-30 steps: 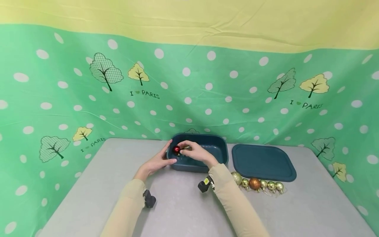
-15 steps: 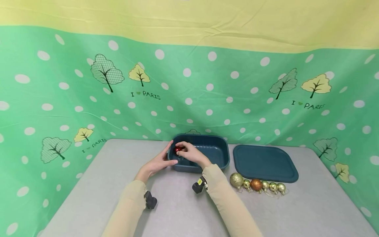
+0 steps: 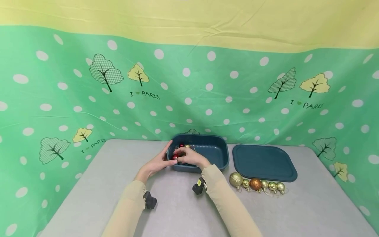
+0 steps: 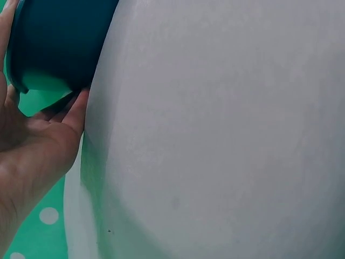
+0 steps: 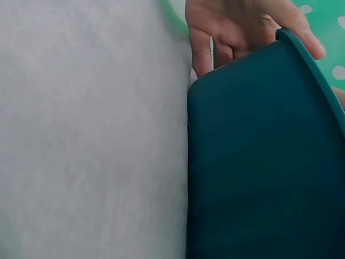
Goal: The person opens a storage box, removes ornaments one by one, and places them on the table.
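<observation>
Nearer red bauble [image 3: 175, 157] in curled right hand [image 3: 190, 157]

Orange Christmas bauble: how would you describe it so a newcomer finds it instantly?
On the gray table, a flat blue lid lies right of the blue box. On its near side runs a row of six baubles; third from left is the orange bauble, the only one among gold neighbours.

The left hand [image 4: 40, 140] is holding a dark teal container [image 4: 59, 40] in the upper left (the frame is cutting off both). A grey surface [image 4: 221, 118] is filling the middle and right, while white-dotted green cloth [image 4: 48, 237] is showing at lower left.
</observation>
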`<state>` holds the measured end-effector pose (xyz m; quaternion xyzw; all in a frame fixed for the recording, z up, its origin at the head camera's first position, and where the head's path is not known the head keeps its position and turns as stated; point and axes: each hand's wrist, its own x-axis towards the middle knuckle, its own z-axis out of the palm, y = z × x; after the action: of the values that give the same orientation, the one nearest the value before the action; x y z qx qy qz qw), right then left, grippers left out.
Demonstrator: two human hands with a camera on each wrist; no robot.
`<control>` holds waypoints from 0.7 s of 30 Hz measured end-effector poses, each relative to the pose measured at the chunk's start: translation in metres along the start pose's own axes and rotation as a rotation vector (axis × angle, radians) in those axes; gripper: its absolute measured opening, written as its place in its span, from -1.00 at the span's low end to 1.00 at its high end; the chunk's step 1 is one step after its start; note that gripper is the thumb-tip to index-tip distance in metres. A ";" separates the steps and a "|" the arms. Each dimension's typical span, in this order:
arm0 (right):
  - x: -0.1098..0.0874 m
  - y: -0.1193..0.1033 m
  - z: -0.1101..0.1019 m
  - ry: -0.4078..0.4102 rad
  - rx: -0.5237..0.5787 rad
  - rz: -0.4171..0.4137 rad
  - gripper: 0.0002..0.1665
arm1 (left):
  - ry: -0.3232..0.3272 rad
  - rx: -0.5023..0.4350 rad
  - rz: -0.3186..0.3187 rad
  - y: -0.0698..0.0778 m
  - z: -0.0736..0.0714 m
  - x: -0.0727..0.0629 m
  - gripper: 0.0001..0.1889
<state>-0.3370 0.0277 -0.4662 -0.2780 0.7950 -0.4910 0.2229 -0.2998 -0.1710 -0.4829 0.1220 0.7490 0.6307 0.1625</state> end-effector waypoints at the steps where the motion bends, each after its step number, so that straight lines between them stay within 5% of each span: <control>1: 0.000 0.001 0.000 -0.015 -0.001 0.002 -0.55 | 0.002 0.001 0.001 0.000 0.000 0.000 0.01; 9: -0.001 -0.001 -0.001 -0.072 -0.098 -0.038 -0.61 | -0.007 0.009 0.010 0.000 -0.002 -0.001 0.00; 21: -0.006 -0.004 -0.008 0.063 0.137 -0.022 -0.57 | -0.008 -0.020 -0.006 -0.001 0.000 0.000 0.04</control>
<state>-0.3365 0.0357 -0.4586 -0.2552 0.7629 -0.5552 0.2110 -0.2992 -0.1710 -0.4839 0.1207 0.7423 0.6371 0.1688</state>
